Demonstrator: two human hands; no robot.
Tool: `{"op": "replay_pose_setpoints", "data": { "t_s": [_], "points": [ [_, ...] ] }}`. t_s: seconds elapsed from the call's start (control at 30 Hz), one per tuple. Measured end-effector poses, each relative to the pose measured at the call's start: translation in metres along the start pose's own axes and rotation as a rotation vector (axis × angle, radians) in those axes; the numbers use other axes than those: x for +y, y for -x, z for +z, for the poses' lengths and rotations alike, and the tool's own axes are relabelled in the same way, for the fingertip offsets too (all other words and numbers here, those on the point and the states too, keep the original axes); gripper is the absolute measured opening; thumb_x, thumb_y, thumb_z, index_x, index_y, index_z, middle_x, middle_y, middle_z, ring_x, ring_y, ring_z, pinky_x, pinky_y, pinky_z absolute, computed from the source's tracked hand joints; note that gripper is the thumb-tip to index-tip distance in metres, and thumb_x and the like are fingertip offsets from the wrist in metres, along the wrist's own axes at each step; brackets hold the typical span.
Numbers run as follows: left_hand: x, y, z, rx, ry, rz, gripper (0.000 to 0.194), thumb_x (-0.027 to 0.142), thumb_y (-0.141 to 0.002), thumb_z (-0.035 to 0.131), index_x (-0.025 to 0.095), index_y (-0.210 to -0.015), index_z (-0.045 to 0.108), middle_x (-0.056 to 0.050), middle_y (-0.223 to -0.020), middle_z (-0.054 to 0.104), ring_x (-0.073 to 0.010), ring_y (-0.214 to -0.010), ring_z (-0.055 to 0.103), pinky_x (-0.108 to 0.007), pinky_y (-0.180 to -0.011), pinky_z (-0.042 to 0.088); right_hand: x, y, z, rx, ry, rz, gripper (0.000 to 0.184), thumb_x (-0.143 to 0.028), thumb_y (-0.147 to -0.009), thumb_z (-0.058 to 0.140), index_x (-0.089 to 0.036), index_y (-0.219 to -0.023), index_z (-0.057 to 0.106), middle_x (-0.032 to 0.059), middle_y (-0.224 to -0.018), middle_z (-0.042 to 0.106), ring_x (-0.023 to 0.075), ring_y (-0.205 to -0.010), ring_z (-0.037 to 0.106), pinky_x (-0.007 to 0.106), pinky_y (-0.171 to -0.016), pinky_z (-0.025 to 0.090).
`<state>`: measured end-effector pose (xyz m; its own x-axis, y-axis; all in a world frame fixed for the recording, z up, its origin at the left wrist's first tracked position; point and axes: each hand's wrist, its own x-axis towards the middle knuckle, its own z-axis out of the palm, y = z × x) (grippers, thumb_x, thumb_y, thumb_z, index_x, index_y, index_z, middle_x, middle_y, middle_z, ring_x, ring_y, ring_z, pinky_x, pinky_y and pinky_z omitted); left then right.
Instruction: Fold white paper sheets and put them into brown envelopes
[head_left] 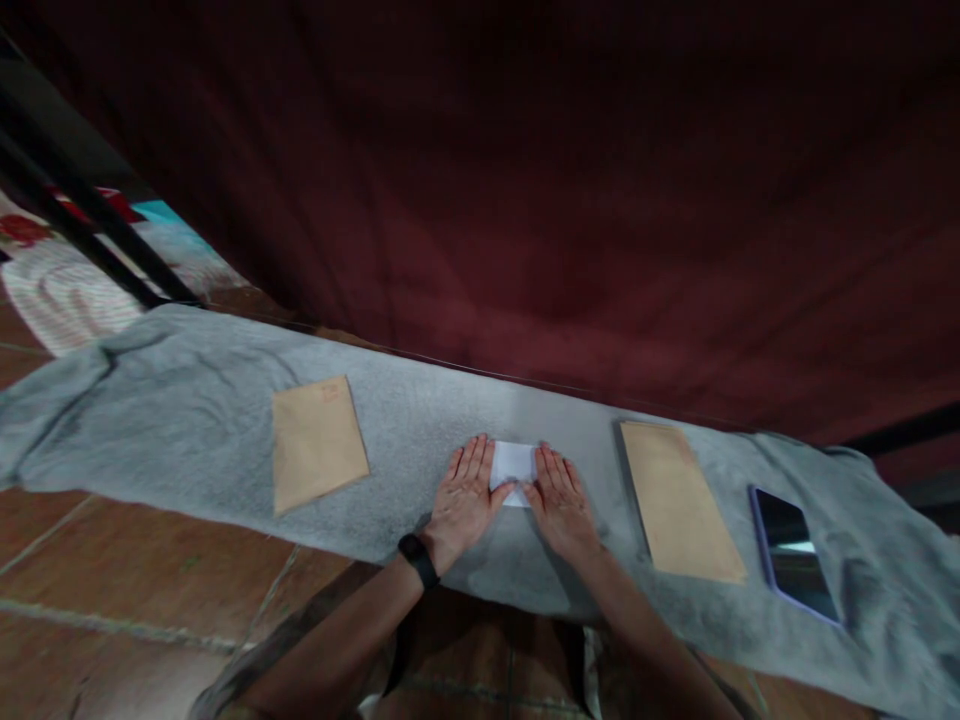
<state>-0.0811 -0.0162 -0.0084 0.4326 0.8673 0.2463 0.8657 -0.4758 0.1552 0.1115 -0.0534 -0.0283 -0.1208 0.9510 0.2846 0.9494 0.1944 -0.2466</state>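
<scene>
Dark red cloth (570, 180) hangs as the background, and below it a grey blanket (187, 420) covers the long surface, with a brown tiled floor (97, 570) on the near side.

On the blanket, near its middle, lies a small white paper (514, 463). It looks folded, a little wider than it is deep, with its long axis going left to right, along the surface. It is flat and clean, with no print that I can see. The paper lies exactly between the two hands, so no hand is nearer than the other. The left hand (465, 497) is flat with fingers stretched out and close together, and it presses on the left edge of the paper. The right hand (559, 495) is flat in the same way and covers the right edge. Neither grip is closed around anything; both palms only press down. A black watch (418, 557) is on the left wrist.

Further out, a brown envelope (318, 441) lies well apart to the left. Another, longer brown envelope (679, 500) lies near on the right, and just beside it there is a phone (795, 555) with a dark screen.
</scene>
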Motion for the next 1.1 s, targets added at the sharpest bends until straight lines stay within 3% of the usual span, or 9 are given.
{"op": "replay_pose_setpoints", "data": {
  "t_s": [0.2,0.33,0.47,0.67,0.87,1.0,1.1],
  "points": [
    [-0.005,0.002,-0.004,-0.031,-0.003,-0.006,0.081,0.065,-0.099,0.033,0.006,-0.155,0.034,-0.019,-0.161,0.036,-0.0277,-0.152,0.029,-0.045,-0.124,0.023,0.018,0.003,-0.003,-0.004,-0.021,0.034,0.064,-0.047,-0.105,0.036,-0.013,-0.158,0.029,0.0147,-0.162,0.033,0.0279,-0.149,0.033,0.05,-0.122,0.027],
    [-0.004,0.002,-0.007,-0.043,-0.002,0.001,0.083,0.065,-0.098,0.033,0.005,-0.155,0.033,-0.019,-0.161,0.036,-0.0282,-0.152,0.028,-0.046,-0.124,0.021,0.026,0.002,-0.01,-0.016,-0.042,0.022,0.061,-0.046,-0.105,0.037,-0.016,-0.158,0.031,0.0125,-0.161,0.036,0.027,-0.149,0.034,0.051,-0.122,0.027],
    [-0.004,0.0,-0.008,-0.063,-0.016,-0.005,0.083,0.065,-0.098,0.033,0.005,-0.155,0.032,-0.02,-0.161,0.035,-0.0291,-0.152,0.028,-0.047,-0.124,0.02,0.014,0.006,-0.021,-0.016,-0.032,0.011,0.059,-0.041,-0.106,0.034,-0.01,-0.157,0.032,0.0145,-0.162,0.034,0.027,-0.151,0.03,0.051,-0.123,0.026],
    [-0.006,0.0,-0.003,-0.079,-0.036,-0.018,0.082,0.064,-0.098,0.036,0.007,-0.156,0.033,-0.018,-0.163,0.032,-0.0294,-0.153,0.025,-0.048,-0.124,0.02,-0.014,0.036,-0.028,-0.095,-0.035,-0.178,0.061,-0.039,-0.105,0.042,-0.014,-0.158,0.029,0.0124,-0.162,0.034,0.0241,-0.15,0.031,0.047,-0.123,0.031],
    [0.003,-0.005,-0.012,-0.073,-0.032,-0.044,0.077,0.059,-0.098,0.04,0.004,-0.152,0.039,-0.022,-0.16,0.036,-0.0338,-0.152,0.027,-0.055,-0.125,0.015,-0.01,0.047,-0.031,-0.091,0.022,-0.214,0.062,-0.039,-0.105,0.043,-0.012,-0.158,0.028,0.0136,-0.163,0.033,0.0238,-0.15,0.032,0.047,-0.122,0.034],
    [0.029,-0.014,-0.02,-0.101,0.152,0.143,0.061,0.047,-0.105,0.032,0.01,-0.152,0.041,-0.015,-0.16,0.038,-0.0244,-0.151,0.029,-0.044,-0.125,0.022,-0.007,0.05,-0.025,-0.045,0.028,-0.23,0.059,-0.04,-0.104,0.045,-0.009,-0.153,0.038,0.0161,-0.157,0.043,0.026,-0.148,0.036,0.047,-0.12,0.036],
    [0.047,-0.021,-0.017,-0.198,0.303,0.299,0.057,0.05,-0.105,0.032,0.019,-0.152,0.043,-0.007,-0.159,0.042,-0.0191,-0.15,0.032,-0.04,-0.125,0.022,-0.005,0.054,-0.018,-0.005,0.013,-0.24,0.053,-0.038,-0.103,0.047,-0.008,-0.147,0.048,0.0184,-0.149,0.052,0.0278,-0.144,0.043,0.049,-0.119,0.037]
  ]
}}
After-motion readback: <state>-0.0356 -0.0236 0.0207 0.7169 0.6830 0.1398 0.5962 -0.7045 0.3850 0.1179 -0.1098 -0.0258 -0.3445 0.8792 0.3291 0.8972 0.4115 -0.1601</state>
